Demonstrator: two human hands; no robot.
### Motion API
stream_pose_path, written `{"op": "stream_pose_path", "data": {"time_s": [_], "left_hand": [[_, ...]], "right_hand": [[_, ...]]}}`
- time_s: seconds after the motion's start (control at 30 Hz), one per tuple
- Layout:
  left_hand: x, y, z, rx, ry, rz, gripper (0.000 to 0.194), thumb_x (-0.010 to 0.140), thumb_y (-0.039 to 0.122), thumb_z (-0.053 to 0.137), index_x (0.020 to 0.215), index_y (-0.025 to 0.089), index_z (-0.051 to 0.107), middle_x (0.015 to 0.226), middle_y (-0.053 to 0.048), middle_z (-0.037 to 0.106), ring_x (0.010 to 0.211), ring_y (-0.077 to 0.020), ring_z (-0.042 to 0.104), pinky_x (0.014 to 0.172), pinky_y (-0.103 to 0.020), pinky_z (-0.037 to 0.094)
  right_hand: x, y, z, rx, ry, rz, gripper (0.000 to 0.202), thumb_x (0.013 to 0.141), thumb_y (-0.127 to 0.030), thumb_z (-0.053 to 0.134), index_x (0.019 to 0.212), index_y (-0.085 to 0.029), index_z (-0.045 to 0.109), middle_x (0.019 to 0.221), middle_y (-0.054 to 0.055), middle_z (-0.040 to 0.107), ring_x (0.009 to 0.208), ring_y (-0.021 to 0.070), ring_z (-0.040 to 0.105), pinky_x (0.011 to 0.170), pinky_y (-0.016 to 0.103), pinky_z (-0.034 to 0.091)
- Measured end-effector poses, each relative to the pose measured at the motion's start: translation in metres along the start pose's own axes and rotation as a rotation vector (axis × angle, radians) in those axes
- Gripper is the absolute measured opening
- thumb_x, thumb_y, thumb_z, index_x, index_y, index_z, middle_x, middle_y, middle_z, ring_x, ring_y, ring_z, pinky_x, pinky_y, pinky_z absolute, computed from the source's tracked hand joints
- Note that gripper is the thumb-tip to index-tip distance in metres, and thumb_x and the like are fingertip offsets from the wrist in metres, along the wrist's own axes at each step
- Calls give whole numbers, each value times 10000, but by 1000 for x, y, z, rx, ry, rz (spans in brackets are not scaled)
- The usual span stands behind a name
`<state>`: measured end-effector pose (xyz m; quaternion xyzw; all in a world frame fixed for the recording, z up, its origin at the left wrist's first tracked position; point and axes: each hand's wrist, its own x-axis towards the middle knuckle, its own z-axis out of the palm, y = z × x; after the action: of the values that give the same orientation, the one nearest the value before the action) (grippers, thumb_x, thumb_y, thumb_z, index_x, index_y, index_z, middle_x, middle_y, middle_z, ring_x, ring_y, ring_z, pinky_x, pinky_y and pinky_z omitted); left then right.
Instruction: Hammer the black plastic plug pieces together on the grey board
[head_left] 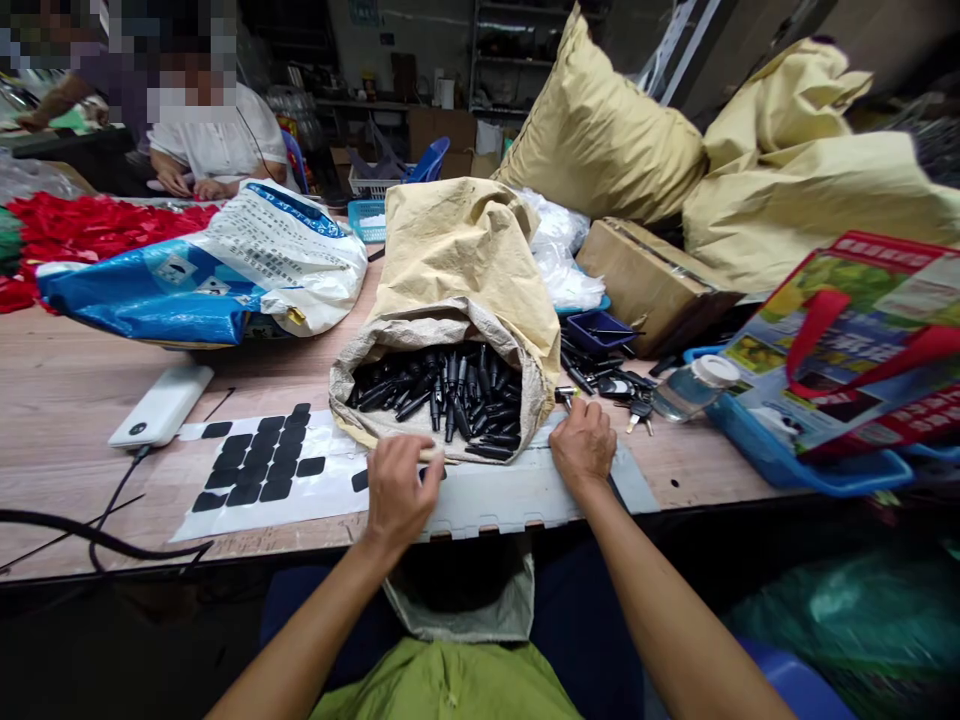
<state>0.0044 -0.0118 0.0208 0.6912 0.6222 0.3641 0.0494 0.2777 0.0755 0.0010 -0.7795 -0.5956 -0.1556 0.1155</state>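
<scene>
A beige woven sack (457,250) lies on the table with its mouth towards me, and many black pen-like parts (454,395) show inside. At the front left of its rim is my left hand (401,490), fingers curled in; whatever they hold is hidden. My right hand (583,442) is closed just right of the sack's mouth, over a grey flat board (502,495). A small shiny metal piece (568,394) shows at its fingertips, though I cannot tell whether it is held. Left of the sack, a white sheet (322,490) carries rows of black rounded stickers (259,465).
A white power bank (161,405) with a cable lies left. Beyond are a blue-white bag (225,260) and red pieces (105,230). Keys (640,412), a clear jar (694,390), a blue tray (757,445) and a cardboard box (652,280) stand right. A person (217,150) sits across.
</scene>
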Motion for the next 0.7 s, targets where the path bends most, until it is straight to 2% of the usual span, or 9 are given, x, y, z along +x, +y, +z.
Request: {"op": "stream_pose_path", "data": {"time_s": [0.07, 0.13, 0.27, 0.37, 0.47, 0.53, 0.57, 0.63, 0.7], "left_hand": [[30, -17, 7, 87, 49, -93, 157, 927, 298, 609, 1047, 209, 657, 1038, -103, 658, 1024, -320, 537, 895, -472, 420], [52, -32, 15, 183, 74, -153, 169, 898, 308, 634, 1024, 209, 689, 1038, -116, 634, 1040, -347, 514, 889, -488, 417], [66, -48, 23, 287, -4, -180, 164, 871, 328, 664, 956, 198, 716, 1009, -131, 620, 1060, -373, 490, 898, -517, 408], [59, -49, 17, 303, -43, -180, 148, 887, 323, 649, 944, 196, 697, 1004, -130, 629, 1050, -375, 493, 892, -515, 404], [41, -40, 5, 251, 33, -182, 175, 940, 345, 599, 1025, 204, 656, 1026, -118, 649, 1056, -364, 502, 903, -503, 395], [26, -29, 0, 150, 58, -115, 197, 977, 364, 560, 1079, 209, 625, 1047, -106, 662, 1048, -338, 517, 912, -480, 393], [18, -23, 0, 79, 22, -41, 194, 988, 362, 552, 1091, 211, 616, 1052, -98, 667, 1041, -319, 526, 916, -464, 396], [5, -12, 2, -60, -138, 133, 163, 990, 335, 563, 1094, 220, 613, 1048, -77, 675, 1029, -286, 544, 923, -435, 404], [-4, -4, 7, -133, -292, 232, 135, 978, 306, 590, 1086, 230, 619, 1047, -63, 676, 1028, -271, 552, 923, -420, 410]], "right_hand": [[0, 0, -1, 6, -7, 1, 248, 950, -183, 482, 1170, -139, 588, 1084, 143, 596, 1007, 279, 544, 749, 360, 358], [0, 0, -2, 15, -17, 2, 252, 945, -181, 488, 1174, -139, 587, 1088, 148, 595, 1008, 279, 542, 751, 360, 359], [0, 0, -2, 23, -26, 3, 261, 948, -182, 483, 1184, -138, 585, 1090, 148, 593, 1007, 279, 541, 761, 359, 362], [0, 0, -1, 17, -22, 3, 264, 953, -185, 473, 1186, -132, 585, 1091, 152, 588, 1013, 283, 538, 772, 361, 364], [-1, 0, 0, 14, -18, -1, 268, 955, -188, 469, 1191, -133, 582, 1093, 152, 588, 1013, 284, 537, 776, 361, 364], [-1, 0, 0, 14, -19, -1, 262, 956, -189, 467, 1184, -132, 584, 1093, 151, 587, 1011, 281, 537, 775, 359, 363], [-1, 0, 0, 14, -18, 0, 258, 958, -188, 464, 1178, -131, 586, 1090, 151, 587, 1009, 280, 537, 773, 359, 362], [-1, 0, -1, 15, -15, 2, 254, 961, -186, 459, 1172, -130, 589, 1086, 153, 587, 1006, 280, 535, 769, 361, 363], [-1, 0, -1, 19, -17, 1, 256, 960, -182, 460, 1173, -128, 591, 1085, 157, 587, 1004, 281, 533, 765, 365, 366]]}}
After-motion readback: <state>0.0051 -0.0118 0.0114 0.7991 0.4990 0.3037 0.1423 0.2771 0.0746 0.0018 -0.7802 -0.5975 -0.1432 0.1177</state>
